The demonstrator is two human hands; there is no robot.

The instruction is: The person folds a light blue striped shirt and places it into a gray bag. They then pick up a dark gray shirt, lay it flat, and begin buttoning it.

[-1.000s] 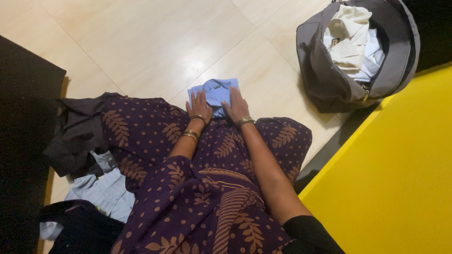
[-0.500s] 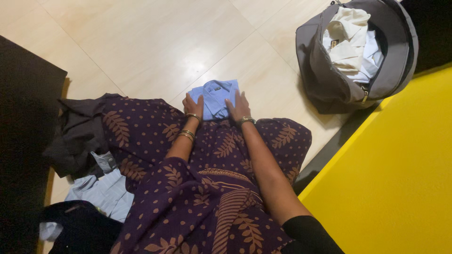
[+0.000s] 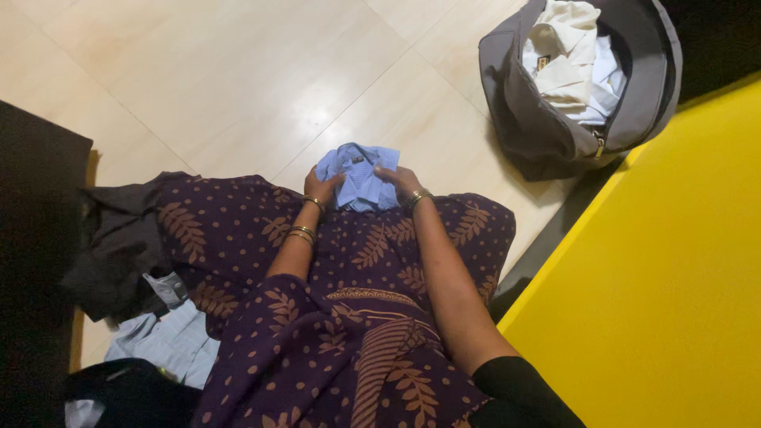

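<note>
Gripping folded blue shirt (image 3: pixel 358 176) between both hands, left hand (image 3: pixel 321 189), right hand (image 3: pixel 399 182), fingers curled on its sides

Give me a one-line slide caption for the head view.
Both hands grip a folded blue shirt near an open grey bag.

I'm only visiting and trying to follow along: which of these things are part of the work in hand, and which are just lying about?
In hand:
- folded light blue collared shirt, gripped by the left hand and right hand
- open grey fabric bag holding folded cream and white clothes

Lying about:
- dark grey garment
- pale blue shirt on the floor
- black cloth
- yellow surface
</note>
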